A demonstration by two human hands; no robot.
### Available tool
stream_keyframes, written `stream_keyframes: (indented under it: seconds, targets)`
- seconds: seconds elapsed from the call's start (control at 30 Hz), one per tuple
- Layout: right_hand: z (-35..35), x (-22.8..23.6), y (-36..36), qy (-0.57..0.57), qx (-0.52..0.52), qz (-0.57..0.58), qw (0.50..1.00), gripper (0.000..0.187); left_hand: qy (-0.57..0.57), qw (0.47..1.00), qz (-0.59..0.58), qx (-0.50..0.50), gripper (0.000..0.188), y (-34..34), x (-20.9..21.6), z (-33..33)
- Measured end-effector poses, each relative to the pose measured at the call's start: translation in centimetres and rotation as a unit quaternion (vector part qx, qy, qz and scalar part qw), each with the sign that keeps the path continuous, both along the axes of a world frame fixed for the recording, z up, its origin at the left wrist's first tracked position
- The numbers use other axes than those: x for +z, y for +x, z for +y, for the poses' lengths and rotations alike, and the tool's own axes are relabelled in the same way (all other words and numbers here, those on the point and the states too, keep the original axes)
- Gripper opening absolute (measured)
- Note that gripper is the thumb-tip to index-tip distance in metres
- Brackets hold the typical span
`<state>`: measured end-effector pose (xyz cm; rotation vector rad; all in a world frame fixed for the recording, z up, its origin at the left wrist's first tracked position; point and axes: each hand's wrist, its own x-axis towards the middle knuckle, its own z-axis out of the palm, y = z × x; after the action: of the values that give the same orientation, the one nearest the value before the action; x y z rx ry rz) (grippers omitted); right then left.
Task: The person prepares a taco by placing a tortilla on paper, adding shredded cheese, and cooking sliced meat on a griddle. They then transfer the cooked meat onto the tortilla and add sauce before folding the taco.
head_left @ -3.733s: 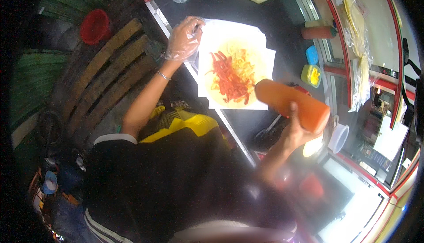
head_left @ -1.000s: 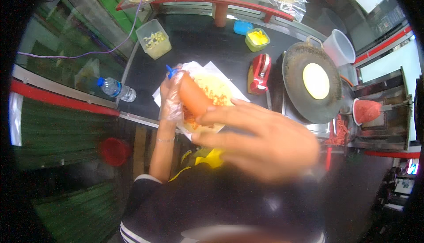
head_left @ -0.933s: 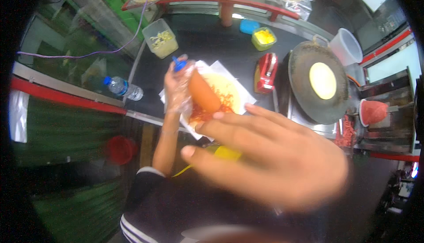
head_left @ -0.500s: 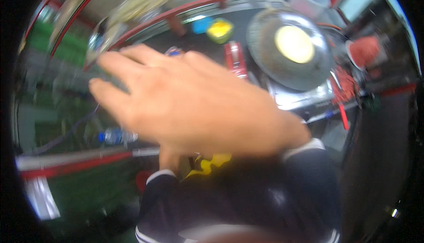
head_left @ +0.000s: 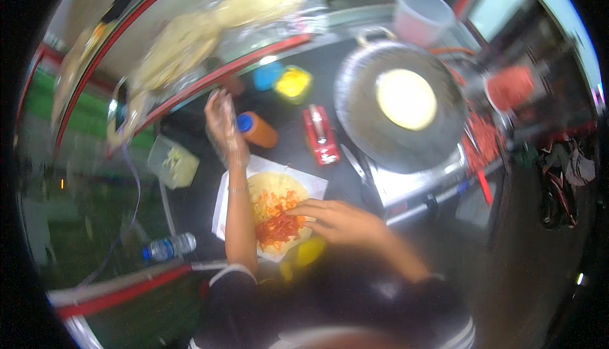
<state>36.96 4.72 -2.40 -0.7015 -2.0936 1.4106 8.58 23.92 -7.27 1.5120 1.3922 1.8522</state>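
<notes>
My left hand (head_left: 223,127), in a clear plastic glove, reaches past the flatbread to just left of an orange squeeze bottle (head_left: 261,132) with a blue cap. Its fingers look bunched and blurred; whether they grip anything is unclear. My right hand (head_left: 342,221) is bare, its fingers stretched out and apart over the right edge of the filling, holding nothing I can see. Beneath lies a round flatbread (head_left: 288,184) on white paper (head_left: 315,187), topped with shredded orange and red filling (head_left: 279,222). My left forearm covers part of its left side.
A flatbread (head_left: 406,98) lies on a round griddle (head_left: 358,114) at right. Around stand a yellow-filled tub (head_left: 293,84), a red box (head_left: 321,136), a container of pale shreds (head_left: 172,164), a water bottle (head_left: 170,247), a clear bucket (head_left: 424,16) and red shredded filling (head_left: 482,143).
My right hand, raised large across the view before, has dropped back to the filled flatbread. My left hand has reached forward to the orange bottle. The view has shifted slightly.
</notes>
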Motion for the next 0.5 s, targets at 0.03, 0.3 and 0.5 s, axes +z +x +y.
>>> stream_keyframes:
  seconds: [0.03, 0.3, 0.5]
  targets:
    - [-0.3, -0.3, -0.3, -0.011, -0.006, 0.025, 1.0, 0.044, -0.039, 0.996, -0.085, 0.017, 0.051, -1.2, -0.1, 1.2]
    - [0.5, -0.6, -3.1, 0.071, -0.103, 0.035, 0.992, 0.043, -0.108, 0.903, 0.358, 0.21, 0.081, -10.0, -9.1, 18.8]
    - [1.9, 1.0, -2.1, 0.064, -0.139, 0.052, 0.987, 0.043, -0.17, 0.921, 0.277, 0.216, 0.069, -10.7, -7.8, 15.8]
